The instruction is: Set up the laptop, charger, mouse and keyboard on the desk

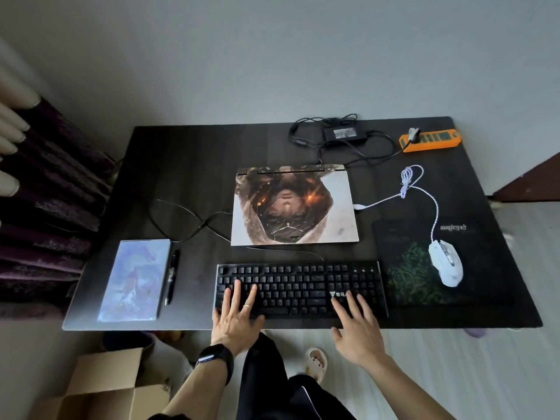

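Keyboard (303,280) is set at the near edge of the desk (188,177), with the left hand (235,322) and the right hand (359,334) laid flat and spread on its two ends, nothing gripped. Behind it the closed laptop (294,207) is placed; the mouse (446,262) is rested on a mat (403,268) to the right, the charger (344,134) at the far edge.

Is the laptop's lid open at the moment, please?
No, the laptop lies closed flat on the desk, its pictured lid facing up.
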A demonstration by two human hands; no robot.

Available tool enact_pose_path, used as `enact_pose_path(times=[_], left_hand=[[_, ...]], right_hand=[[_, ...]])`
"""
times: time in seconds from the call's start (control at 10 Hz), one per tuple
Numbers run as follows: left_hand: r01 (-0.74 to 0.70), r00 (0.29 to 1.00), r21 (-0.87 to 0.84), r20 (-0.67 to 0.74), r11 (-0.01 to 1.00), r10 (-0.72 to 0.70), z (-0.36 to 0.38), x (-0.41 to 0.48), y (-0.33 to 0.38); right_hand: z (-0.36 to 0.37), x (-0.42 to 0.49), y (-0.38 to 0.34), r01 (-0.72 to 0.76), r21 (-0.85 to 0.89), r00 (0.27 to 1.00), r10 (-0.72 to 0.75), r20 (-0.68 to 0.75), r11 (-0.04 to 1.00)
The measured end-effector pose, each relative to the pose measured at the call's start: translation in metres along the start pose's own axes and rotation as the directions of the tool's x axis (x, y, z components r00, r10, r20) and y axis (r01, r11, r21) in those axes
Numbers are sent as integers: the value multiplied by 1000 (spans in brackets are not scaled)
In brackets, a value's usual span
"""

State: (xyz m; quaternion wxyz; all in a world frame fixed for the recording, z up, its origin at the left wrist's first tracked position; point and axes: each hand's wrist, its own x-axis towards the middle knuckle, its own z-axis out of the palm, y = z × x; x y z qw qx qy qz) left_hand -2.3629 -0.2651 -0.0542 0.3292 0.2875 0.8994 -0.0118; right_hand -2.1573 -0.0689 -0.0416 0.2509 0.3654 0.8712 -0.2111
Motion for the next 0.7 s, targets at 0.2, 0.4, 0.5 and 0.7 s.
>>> enact_pose_path(times=[0.2,0.4,0.5,0.7], left_hand=[[5,1000,-26,6,1000,-4,-5,7,3],[8,1000,-24,18,1000,-8,-3,2,1],[0,1000,-22,26,1000,1,-2,2,2],[6,999,-3,37,1000,-6,-1,-1,-2]], right_hand=[[0,4,-6,-2,-8,1000,2,21,1000],[-25,-3,-2,46,128,998,-51,43,991],[-85,-12,-5,158,386,982,-106,-155,909],[-265,-94,-26,523,689,812,-47,-581,501]])
